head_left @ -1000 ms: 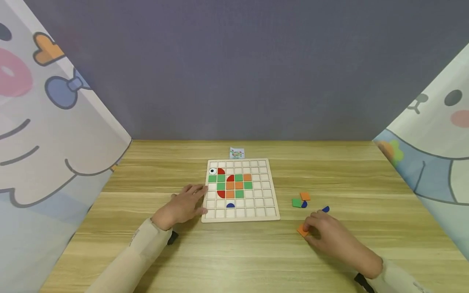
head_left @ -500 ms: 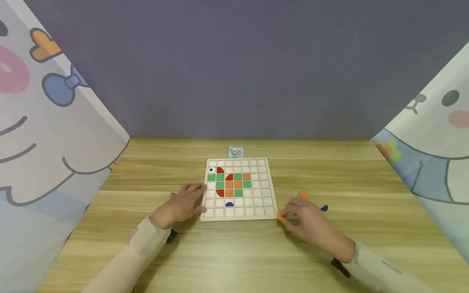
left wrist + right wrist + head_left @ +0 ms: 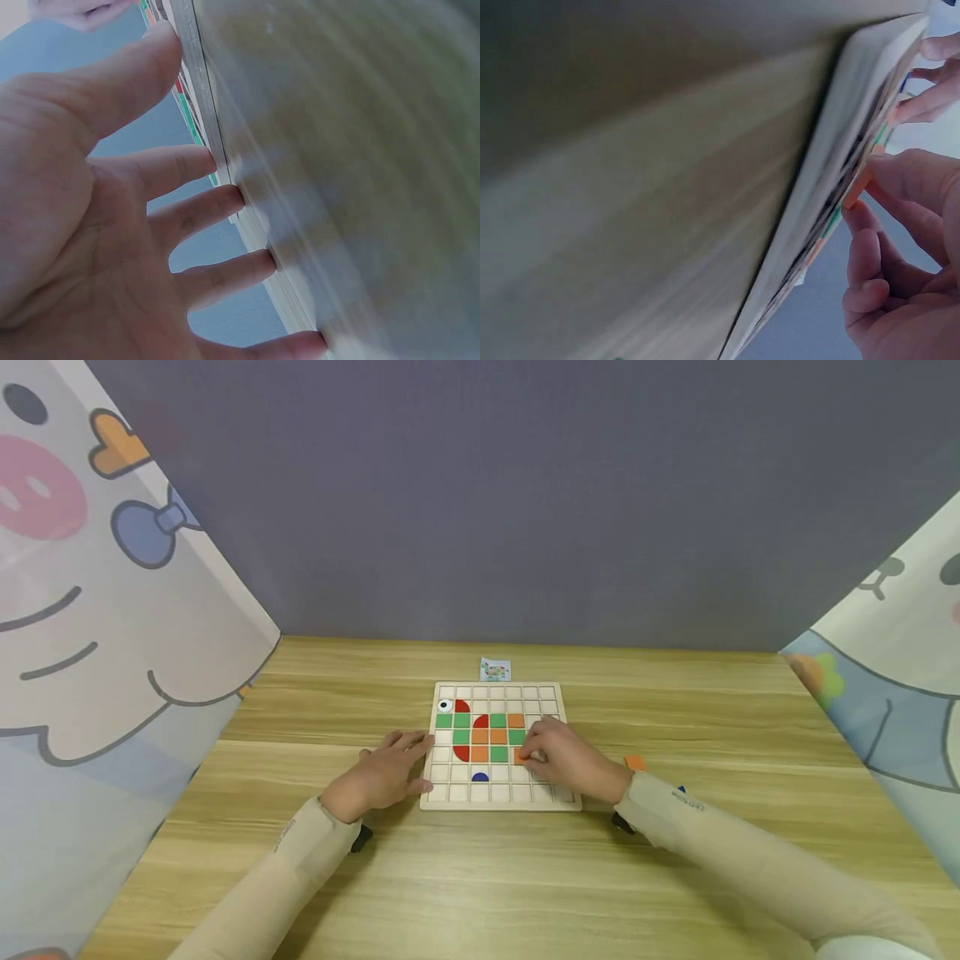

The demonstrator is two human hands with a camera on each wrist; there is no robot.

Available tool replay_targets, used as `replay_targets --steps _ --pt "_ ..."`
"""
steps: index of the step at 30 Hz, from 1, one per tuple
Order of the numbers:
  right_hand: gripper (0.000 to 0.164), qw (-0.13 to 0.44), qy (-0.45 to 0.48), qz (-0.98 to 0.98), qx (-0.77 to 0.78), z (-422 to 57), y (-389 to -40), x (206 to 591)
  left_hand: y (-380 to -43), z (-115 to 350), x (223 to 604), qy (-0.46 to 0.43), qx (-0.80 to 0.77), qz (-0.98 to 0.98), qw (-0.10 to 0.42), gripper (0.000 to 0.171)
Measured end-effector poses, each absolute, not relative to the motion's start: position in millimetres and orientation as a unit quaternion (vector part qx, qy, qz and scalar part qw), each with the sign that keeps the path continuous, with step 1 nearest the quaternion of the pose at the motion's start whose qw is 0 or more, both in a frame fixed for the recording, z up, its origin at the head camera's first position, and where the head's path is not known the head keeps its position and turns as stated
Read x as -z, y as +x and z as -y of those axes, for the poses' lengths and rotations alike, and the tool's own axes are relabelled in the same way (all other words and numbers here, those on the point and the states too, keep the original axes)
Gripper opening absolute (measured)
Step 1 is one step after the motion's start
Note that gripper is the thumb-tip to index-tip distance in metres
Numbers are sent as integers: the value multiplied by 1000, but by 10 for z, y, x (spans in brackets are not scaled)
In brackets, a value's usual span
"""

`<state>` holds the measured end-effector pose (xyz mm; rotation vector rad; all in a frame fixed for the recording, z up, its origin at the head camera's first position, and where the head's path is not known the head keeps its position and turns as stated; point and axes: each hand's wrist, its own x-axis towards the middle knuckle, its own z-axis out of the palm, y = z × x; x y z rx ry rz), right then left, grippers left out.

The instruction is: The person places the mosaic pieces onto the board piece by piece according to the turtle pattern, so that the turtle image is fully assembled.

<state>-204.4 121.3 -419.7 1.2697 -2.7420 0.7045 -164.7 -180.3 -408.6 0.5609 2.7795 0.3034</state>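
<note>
A light wooden grid board lies on the table with coloured tiles in some cells: green, orange and red pieces, a white eye piece and a blue half-round. My left hand touches the board's left edge with fingers spread and thumb apart; the left wrist view shows those fingertips against the rim. Over the right half of the board, my right hand pinches an orange square tile between thumb and fingers. That tile sits right of a green one, and the hand partly covers it.
Behind the board lies a small picture card. Right of it, an orange tile and a blue piece show past my right sleeve, which partly hides the blue one. A grey wall stands at the table's back.
My right hand has carried the orange tile leftward from the table onto the board. The left hand stays at the board's left edge. The loose green tile is now out of sight.
</note>
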Motion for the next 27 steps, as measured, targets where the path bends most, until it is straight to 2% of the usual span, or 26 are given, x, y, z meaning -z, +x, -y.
replay_targets --steps 11,17,22,27 --pt "7 20 435 880 -189 -1189 -2059 4196 -1637 1778 4082 198 -103 -964 145 71" --pt "15 33 432 878 -205 -1295 -2014 4159 -1652 1784 4079 187 -98 -966 152 71" --pt "19 70 395 884 -240 -1614 -2010 4082 -1673 1788 4086 188 -98 -965 153 71" --pt "24 51 342 912 -222 -2090 -2033 4051 -1677 1806 4091 187 -97 -966 153 71"
